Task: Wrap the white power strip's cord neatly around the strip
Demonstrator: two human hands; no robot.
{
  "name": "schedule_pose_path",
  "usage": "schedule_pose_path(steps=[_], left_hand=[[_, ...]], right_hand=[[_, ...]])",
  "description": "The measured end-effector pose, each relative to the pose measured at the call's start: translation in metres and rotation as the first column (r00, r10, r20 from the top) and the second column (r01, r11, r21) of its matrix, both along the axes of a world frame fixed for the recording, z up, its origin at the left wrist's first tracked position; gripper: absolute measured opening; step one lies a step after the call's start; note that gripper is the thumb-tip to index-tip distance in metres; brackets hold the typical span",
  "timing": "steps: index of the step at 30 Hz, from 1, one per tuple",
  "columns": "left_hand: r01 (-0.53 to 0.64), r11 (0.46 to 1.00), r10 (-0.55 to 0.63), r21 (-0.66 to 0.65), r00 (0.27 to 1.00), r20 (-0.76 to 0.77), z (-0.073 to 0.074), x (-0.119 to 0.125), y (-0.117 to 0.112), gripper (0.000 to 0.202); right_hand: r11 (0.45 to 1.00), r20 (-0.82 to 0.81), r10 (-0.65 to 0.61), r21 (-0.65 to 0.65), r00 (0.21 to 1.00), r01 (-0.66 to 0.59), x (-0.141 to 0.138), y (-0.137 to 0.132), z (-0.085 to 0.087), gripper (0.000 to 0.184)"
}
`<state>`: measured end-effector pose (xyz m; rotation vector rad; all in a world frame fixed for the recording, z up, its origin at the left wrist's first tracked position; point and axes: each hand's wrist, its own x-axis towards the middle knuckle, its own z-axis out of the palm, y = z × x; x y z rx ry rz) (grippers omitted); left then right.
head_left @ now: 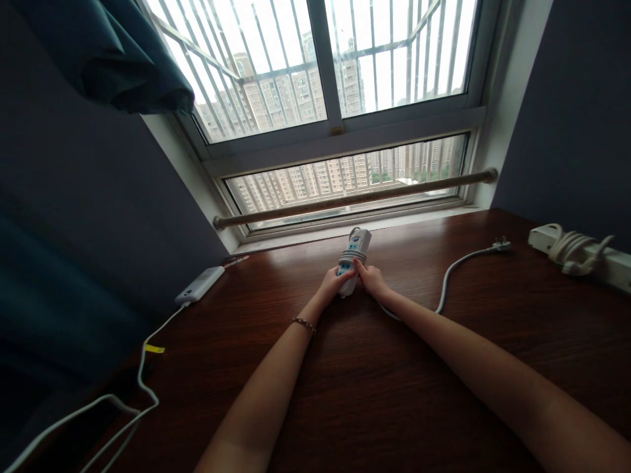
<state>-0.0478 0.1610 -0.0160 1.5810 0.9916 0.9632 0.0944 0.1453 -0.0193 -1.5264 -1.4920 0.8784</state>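
Observation:
A white power strip (363,240) with blue socket faces is held above the brown wooden table, tilted up towards the window. Several turns of its white cord (353,257) are wrapped round its middle. My left hand (331,286) grips the strip's near part from the left, thumb lying on top. From the right, my right hand (373,279) is closed at the strip and the wound cord, its thumb against the turns; the other fingers are partly hidden. Loose cord runs from under my right forearm across the table to a plug (501,245) with its prongs up.
At the right lies another white power strip (614,264) with cord wound round it. A white power bank (200,284) with a cable (142,361) lies at the left edge, near a yellow tag (154,349). Behind the table (305,394) are a rail (355,197) and a barred window.

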Motion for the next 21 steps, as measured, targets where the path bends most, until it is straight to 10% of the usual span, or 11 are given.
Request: schedule_pose_path(steps=[21], left_hand=[[-0.017,1.000,0.017,-0.007,1.000,0.012,0.0013,0.0006,-0.0012,0.025]], right_hand=[[1.000,0.013,-0.002,0.008,1.000,0.002,0.0000,-0.0008,0.0015,0.052]])
